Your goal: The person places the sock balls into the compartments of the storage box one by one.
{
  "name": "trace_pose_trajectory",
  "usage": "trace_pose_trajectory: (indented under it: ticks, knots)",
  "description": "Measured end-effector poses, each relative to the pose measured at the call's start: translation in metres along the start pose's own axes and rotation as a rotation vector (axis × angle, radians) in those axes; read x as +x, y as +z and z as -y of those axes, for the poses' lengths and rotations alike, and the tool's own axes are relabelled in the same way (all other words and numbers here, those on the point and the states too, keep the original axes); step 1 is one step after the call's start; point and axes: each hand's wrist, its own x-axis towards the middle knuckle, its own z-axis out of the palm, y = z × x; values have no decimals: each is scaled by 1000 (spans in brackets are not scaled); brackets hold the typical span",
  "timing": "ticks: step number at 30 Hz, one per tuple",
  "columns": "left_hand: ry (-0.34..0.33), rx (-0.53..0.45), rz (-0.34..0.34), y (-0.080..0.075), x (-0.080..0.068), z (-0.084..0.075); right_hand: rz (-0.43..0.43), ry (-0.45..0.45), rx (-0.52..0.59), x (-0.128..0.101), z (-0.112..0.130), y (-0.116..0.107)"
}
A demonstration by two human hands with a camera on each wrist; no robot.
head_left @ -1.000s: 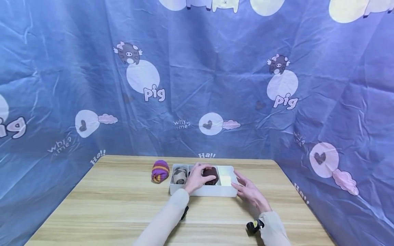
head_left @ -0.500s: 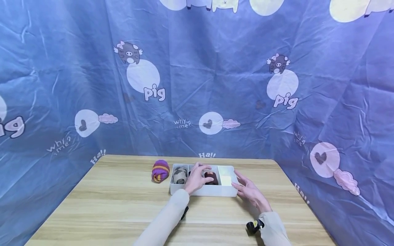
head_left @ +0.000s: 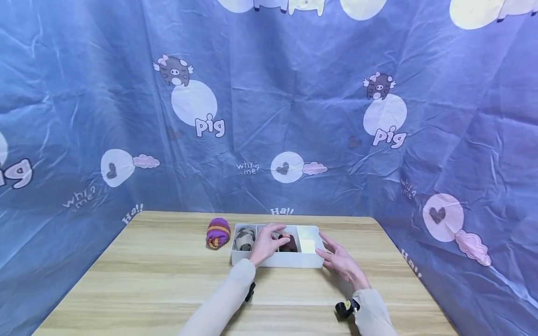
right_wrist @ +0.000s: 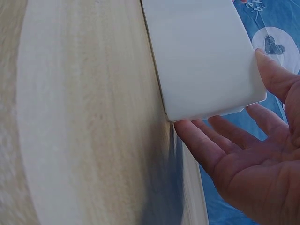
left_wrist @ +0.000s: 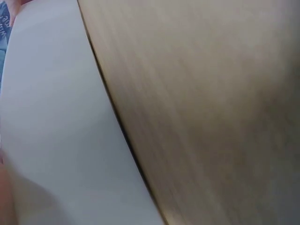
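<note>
A white divided box (head_left: 277, 260) stands on the table. My left hand (head_left: 265, 242) reaches into its middle part; thumb and fingers pinch the upper left of a dark brown rolled sock (head_left: 292, 245) with an orange patch. The palm hides most of the neighbouring compartment. At the box's right end rests my right hand (head_left: 341, 263); in the right wrist view its thumb is at the rim and its extended fingers touch the end wall. A grey patterned rolled sock (head_left: 244, 239) lies in the leftmost compartment. The left wrist view shows mainly the box's front wall (left_wrist: 61, 112).
Left of the box, on the wooden table (head_left: 168, 280), lies a purple, orange and maroon striped rolled sock (head_left: 218, 232). The rightmost compartment (head_left: 308, 235) shows its pale floor. A blue printed curtain (head_left: 269, 116) stands behind and on both sides.
The brown sock has sunk lower in its compartment and turned, bringing its orange patch into view. My left hand has shifted slightly left. The right hand has stayed at the box's end.
</note>
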Motion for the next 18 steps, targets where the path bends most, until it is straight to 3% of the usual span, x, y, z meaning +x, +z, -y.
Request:
trace_pose_trajectory:
  ticks: [6, 14, 18]
  knots:
    - [0, -58, -49, -8, -4, -2, -8, 10, 4, -2, 0, -1]
    - [-29, -50, -125, -33, -8, 2, -10, 6, -1, -2, 3, -2]
    - [-76, -56, -141, -48, -13, 7, 14, 6, 15, -2, 4, 0]
